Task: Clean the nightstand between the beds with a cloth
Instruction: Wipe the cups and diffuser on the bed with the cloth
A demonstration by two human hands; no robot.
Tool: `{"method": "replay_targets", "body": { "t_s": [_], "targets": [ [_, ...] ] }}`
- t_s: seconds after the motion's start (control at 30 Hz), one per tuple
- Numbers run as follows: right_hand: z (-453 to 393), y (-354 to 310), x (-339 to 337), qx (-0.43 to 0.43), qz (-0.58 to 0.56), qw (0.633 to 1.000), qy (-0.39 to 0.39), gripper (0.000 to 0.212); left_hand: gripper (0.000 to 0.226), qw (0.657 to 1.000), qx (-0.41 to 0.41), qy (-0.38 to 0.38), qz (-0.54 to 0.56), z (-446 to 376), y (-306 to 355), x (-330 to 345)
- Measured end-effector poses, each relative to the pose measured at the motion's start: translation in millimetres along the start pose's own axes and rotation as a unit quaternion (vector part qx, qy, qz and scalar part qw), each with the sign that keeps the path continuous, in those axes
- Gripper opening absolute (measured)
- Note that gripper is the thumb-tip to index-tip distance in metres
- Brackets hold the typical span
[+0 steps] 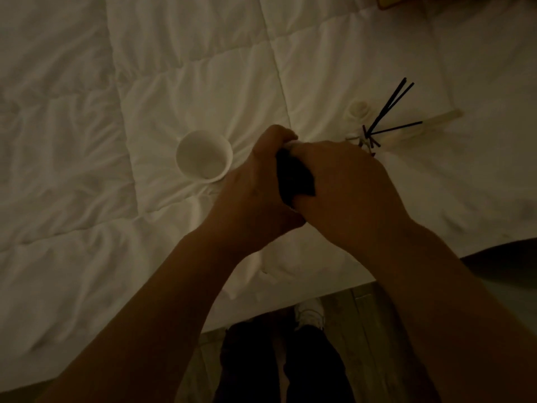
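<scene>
lighting: dim, head view looking down over a bed edge
left hand [255, 187]: fingers curling around a dark object [295, 177], gripping it from the 9 o'clock side
right hand [345, 184]: wrapping over the same dark object from the 3 o'clock side, fingers closing on it; both hands are pressing together above the duvet
dark object: showing only as a black strip between the two hands; can't tell what it is
cloth [293, 144]: a small pale bit is peeking out at 12 o'clock of the hands, pinched between them; likely the cloth, can't confirm
duvet [116, 141]: white, quilted, wrinkled, filling most of the view
cup [203, 158]: white, sitting upright on the duvet, mouth facing up, just at 9 o'clock of the left hand, not touching it
reed sticks [389, 109]: thin black sticks fanning out toward 1–3 o'clock from a small holder, lying on the duvet at 1 o'clock of the right hand
pale lump [359, 110]: sitting just at 9 o'clock of the sticks, unclear what
floor [363, 315]: wooden, showing at 6 o'clock with dark trousers [308, 362] and a white shoe [309, 312]
nightstand: not showing in view
</scene>
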State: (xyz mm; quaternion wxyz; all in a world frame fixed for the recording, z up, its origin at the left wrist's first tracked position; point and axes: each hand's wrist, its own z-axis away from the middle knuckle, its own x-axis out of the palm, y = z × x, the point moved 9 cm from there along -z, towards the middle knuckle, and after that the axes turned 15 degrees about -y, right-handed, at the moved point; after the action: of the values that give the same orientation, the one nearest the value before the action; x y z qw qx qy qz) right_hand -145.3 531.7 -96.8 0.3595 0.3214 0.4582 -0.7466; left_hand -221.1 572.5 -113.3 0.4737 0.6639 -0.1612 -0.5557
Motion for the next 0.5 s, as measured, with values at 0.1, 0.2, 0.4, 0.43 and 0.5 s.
{"method": "replay_targets", "body": {
  "t_s": [0.1, 0.2, 0.4, 0.43, 0.5],
  "targets": [
    [-0.1, -11.7, 4.2, -0.01, 0.036, 0.999, -0.033, 0.013, 0.095, 0.997, 0.024, -0.065, -0.047, 1.6, 9.4, 4.2],
    [-0.7, -3.3, 14.3, -0.029, -0.087, 0.987, -0.129, 0.015, 0.09, 0.994, 0.023, -0.099, -0.036, 10.3, 12.8, 3.1],
    [11.8, 8.9, 17.5, -0.081, -0.441, 0.886, -0.117, 0.03, 0.103, 0.995, -0.002, -0.06, 0.083, 26.9, 5.3, -2.4],
    [14.5, 14.8, 19.5, -0.077, -0.509, 0.851, -0.1, 0.029, 0.107, 0.993, -0.009, -0.049, 0.107, 29.4, -0.4, -3.0],
    [20.2, 29.1, 23.3, -0.063, -0.624, 0.779, -0.021, 0.03, 0.112, 0.988, -0.015, -0.019, 0.152, 35.4, -10.8, -7.1]
  ]
}}
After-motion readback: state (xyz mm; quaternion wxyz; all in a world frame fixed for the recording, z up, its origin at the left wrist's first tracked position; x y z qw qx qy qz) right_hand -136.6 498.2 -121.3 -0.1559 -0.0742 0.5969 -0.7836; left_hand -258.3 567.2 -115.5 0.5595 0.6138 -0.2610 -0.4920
